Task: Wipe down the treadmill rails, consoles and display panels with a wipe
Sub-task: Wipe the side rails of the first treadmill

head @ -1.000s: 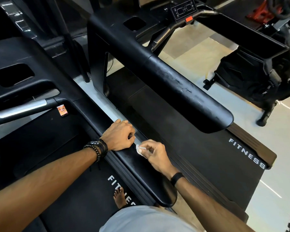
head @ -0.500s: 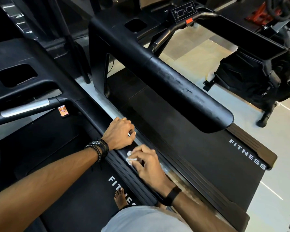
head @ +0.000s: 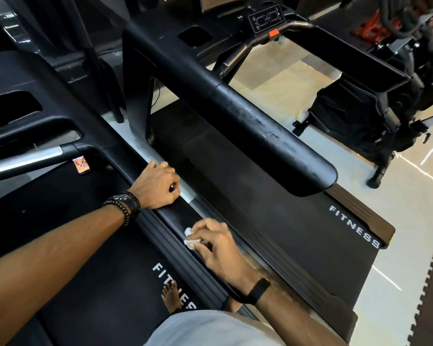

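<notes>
Wipe point(head: 189, 238), small white wad, lower centre of frame: your right hand point(head: 216, 248) pinches it against the black handrail point(head: 175, 216) while your left hand point(head: 156, 186), fingers curled, holds nothing and rests further up; risk: wad slips from thin pinch onto belt below.

bare rail point(head: 178, 211) lies open between the hands; the neighbouring treadmill's handrail point(head: 273, 131) overhangs on the right.
</notes>
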A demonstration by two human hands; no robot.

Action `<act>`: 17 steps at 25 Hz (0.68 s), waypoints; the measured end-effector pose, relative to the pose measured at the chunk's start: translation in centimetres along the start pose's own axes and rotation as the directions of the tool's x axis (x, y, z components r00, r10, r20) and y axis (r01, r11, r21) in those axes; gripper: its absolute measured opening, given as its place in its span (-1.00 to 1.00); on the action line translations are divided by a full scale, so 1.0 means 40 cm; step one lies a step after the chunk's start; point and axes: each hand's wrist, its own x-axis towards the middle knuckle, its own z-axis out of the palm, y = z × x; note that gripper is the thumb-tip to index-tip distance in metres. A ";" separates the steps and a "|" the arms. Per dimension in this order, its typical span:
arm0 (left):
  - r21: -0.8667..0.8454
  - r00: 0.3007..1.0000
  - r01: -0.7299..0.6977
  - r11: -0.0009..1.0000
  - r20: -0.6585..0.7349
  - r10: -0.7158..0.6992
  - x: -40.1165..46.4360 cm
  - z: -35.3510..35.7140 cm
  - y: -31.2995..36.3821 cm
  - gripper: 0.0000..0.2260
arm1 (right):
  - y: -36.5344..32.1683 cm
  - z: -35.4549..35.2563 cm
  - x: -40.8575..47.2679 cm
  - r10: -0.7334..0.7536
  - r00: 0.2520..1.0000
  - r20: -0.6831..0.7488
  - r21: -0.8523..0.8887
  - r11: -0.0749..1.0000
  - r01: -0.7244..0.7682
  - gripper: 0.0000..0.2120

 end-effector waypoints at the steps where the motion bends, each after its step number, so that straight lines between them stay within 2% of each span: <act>1: -0.003 1.000 -0.007 1.000 0.003 0.007 -0.001 0.003 -0.005 -0.70 | 0.017 -0.016 -0.032 0.007 1.000 -0.009 0.001 1.000 -0.007 -0.89; 5: -0.015 0.998 -0.047 0.999 0.045 0.048 0.013 0.001 -0.009 -0.76 | 0.076 -0.032 0.024 0.170 0.983 -0.064 0.118 0.980 -0.162 -0.93; 8: -0.026 0.997 -0.059 0.998 0.049 0.060 0.017 -0.001 -0.009 -0.73 | 0.034 0.021 0.103 0.115 0.991 -0.062 0.097 0.989 -0.109 -0.94; 12: -0.042 0.999 -0.024 0.999 0.047 0.026 0.013 0.001 -0.009 -0.71 | 0.022 0.011 0.004 0.060 0.996 -0.064 0.075 0.996 -0.055 -0.92; 15: -0.053 0.999 -0.018 0.998 0.040 0.020 0.014 0.007 -0.010 -0.75 | 0.051 -0.026 -0.031 0.191 0.976 -0.109 0.213 0.963 -0.165 -0.96; 17: -0.057 0.997 -0.034 0.998 0.062 0.037 0.017 0.009 -0.013 -0.77 | 0.063 -0.013 0.027 0.258 0.959 -0.120 0.203 0.952 -0.231 -0.97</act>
